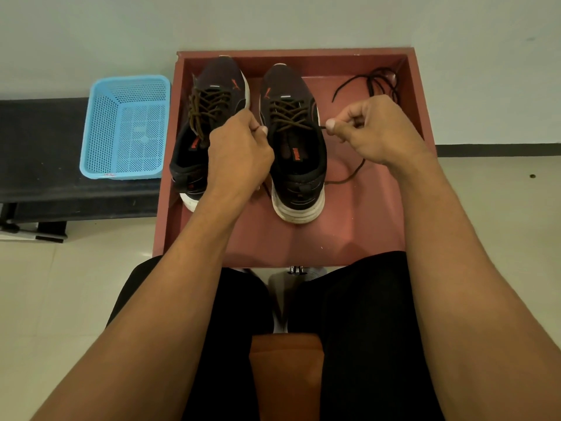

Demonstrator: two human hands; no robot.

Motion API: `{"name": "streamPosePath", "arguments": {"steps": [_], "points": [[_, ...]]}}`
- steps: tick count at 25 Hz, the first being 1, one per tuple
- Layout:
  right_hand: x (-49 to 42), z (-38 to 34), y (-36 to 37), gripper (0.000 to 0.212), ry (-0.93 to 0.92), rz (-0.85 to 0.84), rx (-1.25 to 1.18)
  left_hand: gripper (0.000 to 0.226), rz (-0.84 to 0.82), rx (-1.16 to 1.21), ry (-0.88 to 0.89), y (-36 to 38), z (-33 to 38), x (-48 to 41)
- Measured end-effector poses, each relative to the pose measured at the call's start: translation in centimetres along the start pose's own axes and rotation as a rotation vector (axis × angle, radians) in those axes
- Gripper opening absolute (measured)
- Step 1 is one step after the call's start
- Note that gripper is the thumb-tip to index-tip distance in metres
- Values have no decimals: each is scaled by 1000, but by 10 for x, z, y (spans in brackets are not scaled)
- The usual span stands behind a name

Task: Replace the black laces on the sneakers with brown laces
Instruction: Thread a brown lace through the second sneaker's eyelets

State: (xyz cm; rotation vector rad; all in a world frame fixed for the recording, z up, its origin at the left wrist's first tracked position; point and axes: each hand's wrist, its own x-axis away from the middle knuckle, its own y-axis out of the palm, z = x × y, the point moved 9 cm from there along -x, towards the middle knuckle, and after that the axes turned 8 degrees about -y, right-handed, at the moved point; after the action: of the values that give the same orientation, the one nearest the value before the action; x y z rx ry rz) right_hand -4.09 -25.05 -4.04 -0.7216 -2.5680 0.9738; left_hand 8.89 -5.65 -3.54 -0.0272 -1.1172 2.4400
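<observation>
While the left hand (239, 150) and right hand (379, 129) curl their fingers (331, 124) tight, each pinches one end of the brown lace (288, 117) between thumb and forefinger, at either side of the right sneaker (299, 165). The cord is round and woven, crossing dark mesh above a thick white sole. The left sneaker (218, 83) stands beside it in the red-brown tray (419, 95), also laced brown. Black laces (379, 80) lie loose in the tray's far right corner. A perforated blue plastic basket (127, 126) sits on the dark counter (39, 147).
</observation>
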Motion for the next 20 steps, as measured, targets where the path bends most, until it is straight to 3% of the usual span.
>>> {"name": "streamPosePath", "arguments": {"steps": [6, 11, 14, 17, 20], "points": [[2, 0, -11, 42, -13, 100, -137, 33, 32, -23, 22, -6, -1, -1], [2, -23, -16, 59, -166, 161, -299, 40, 143, 26, 89, -23, 14, 5], [2, -35, -15, 53, -224, 164, -404, 44, 180, 69, 118, -28, 20, 6], [2, -37, -17, 34, -234, 190, -540, 42, 154, 218, 183, -29, 25, 8], [4, -38, -20, 19, -226, 220, -715, 36, 28, 451, 126, -24, 20, 3]]}}
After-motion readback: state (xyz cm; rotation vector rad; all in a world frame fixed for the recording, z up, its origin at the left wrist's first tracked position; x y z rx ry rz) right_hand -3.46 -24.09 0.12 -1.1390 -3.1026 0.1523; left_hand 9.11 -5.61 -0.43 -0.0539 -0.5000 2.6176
